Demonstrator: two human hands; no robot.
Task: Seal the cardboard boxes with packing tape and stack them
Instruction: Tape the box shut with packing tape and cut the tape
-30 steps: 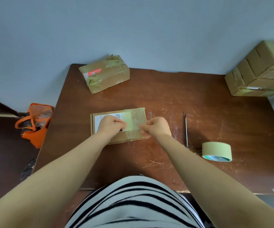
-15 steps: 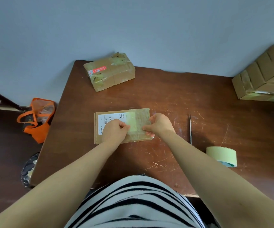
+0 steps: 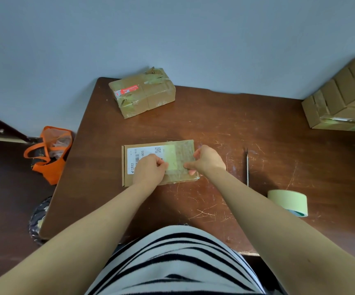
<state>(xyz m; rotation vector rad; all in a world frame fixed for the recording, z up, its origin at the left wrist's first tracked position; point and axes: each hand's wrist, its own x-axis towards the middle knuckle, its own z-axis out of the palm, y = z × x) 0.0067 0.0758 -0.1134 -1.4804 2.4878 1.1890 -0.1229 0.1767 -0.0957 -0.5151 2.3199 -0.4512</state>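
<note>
One head-worn wide-angle view, steeply down and forward, close over the brown table (image 3: 225,116), wall (image 3: 172,28) beyond.

The bench (image 3: 257,124) is showing dark brown wood with a faint sheen, scratched. The flat box (image 3: 127,179) is looking like matt brown cardboard, wearing a white paper label (image 3: 144,150) and glossy clear tape (image 3: 183,154). The far box (image 3: 151,96) is glinting under wrinkled shiny tape. The tape roll (image 3: 287,200) at right is looking matt pale green; the slim tool (image 3: 247,167) is gleaming like metal.

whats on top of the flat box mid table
A white label, a strip of tape, the left hand and the right hand. The left hand covers part of the label.
</note>
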